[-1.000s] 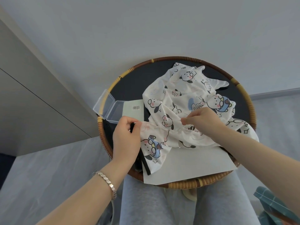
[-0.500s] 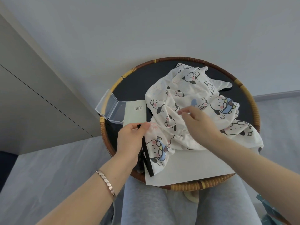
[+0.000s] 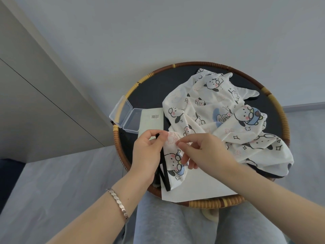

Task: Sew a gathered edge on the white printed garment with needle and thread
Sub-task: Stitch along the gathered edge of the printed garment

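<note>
The white garment (image 3: 219, 111) printed with cartoon dogs lies crumpled on a round black table (image 3: 153, 88) with a woven rattan rim. My left hand (image 3: 147, 155) pinches the garment's black-trimmed edge near the table's left front. My right hand (image 3: 202, 152) is close beside it, thumb and forefinger pinched at the same edge, apparently on a needle; a thin thread shows there. The needle itself is too small to make out clearly.
An open clear plastic box (image 3: 125, 117) and a pale green card with a barcode (image 3: 152, 120) lie left of the garment. A white sheet of paper (image 3: 198, 189) sticks out under the fabric at the front. My grey-trousered knees (image 3: 175, 226) are below the table.
My right hand has moved left from the middle of the garment to the edge held by my left hand. The left hand kept its pinch and shifted slightly.
</note>
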{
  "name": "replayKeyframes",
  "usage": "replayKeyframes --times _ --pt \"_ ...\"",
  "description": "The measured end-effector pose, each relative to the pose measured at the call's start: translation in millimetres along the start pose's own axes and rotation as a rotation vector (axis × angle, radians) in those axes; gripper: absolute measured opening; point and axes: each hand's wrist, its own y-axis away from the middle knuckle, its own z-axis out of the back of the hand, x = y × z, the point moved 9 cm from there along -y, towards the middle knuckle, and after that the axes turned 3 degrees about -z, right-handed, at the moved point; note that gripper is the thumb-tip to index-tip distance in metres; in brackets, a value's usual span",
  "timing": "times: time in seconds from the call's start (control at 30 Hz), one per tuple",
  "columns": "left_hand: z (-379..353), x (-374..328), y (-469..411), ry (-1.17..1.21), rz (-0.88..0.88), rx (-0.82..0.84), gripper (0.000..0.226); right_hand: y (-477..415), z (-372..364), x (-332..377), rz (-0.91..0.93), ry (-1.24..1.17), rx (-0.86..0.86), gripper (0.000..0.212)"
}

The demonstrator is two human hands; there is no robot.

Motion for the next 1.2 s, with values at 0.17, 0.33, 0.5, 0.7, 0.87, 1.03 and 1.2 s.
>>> replayKeyframes --times 0.17,0.33,0.5,0.7,0.87,1.03,1.2 --pt "-3.4 -4.1 2.7 -0.002 -0.034 0.032 0.004 -0.7 0.0 1.2 0.012 0.041 -0.001 0.015" --pt "-4.7 -5.9 2.9 -0.009 -0.049 0.047 0.004 -0.8 1.3 3.6 0.012 0.064 -0.004 0.014" --pt "-4.7 -3.9 3.6 -0.008 -0.044 0.052 0.004 -1.0 0.8 3.3 0.003 0.093 0.0 0.016" --pt "-6.6 -5.1 4.2 -0.016 -0.046 0.061 0.004 -2.6 0.2 2.5 -0.019 0.107 0.005 0.018" --pt "-9.5 -10.8 6.3 -0.024 -0.103 0.091 0.004 -3.0 0.1 3.8 -0.032 0.142 0.001 0.021" --pt "-12.9 -20.5 13.0 -0.081 -0.212 0.109 0.006 -4.5 -1.5 6.0 -0.042 0.084 0.006 0.019" --pt "-19.4 -30.7 22.3 -0.121 -0.32 0.164 0.009 -3.4 -6.5 -0.6 -0.168 -0.3 0.057 0.017"
